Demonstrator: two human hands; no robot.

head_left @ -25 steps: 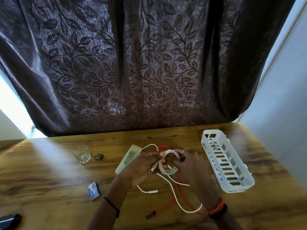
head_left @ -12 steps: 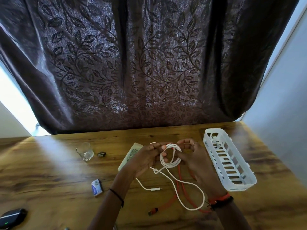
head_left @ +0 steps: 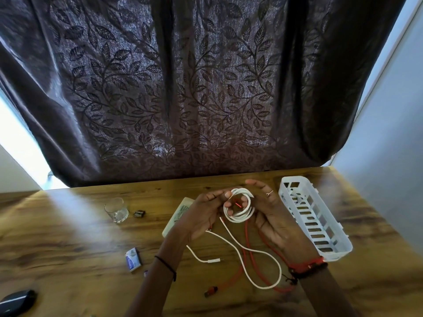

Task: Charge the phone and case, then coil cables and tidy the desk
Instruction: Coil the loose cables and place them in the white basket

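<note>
While the left grip [head_left: 201, 216] is pinching the round coil of thin white charging cable [head_left: 238, 219] between thumb and fingertips, the right grip [head_left: 270, 216] is lying against the coil's other side with fingers nearly straight, steadying rather than clasping it. Both are hanging over the brown wooden table [head_left: 68, 248]. Below the grips, toward me, the cable's loose tail is looping across a red braided cable [head_left: 231, 281], and that is what I am worrying about. Pulling in the next turn is likely going to hook or drag the red one along. I am also judging the coil springy, so any slackening of the left pinch is risking it bursting open. Just right of the right grip, the white slotted plastic basket [head_left: 333, 255] is sitting close. A wide winding sweep is risking knocking it.
</note>
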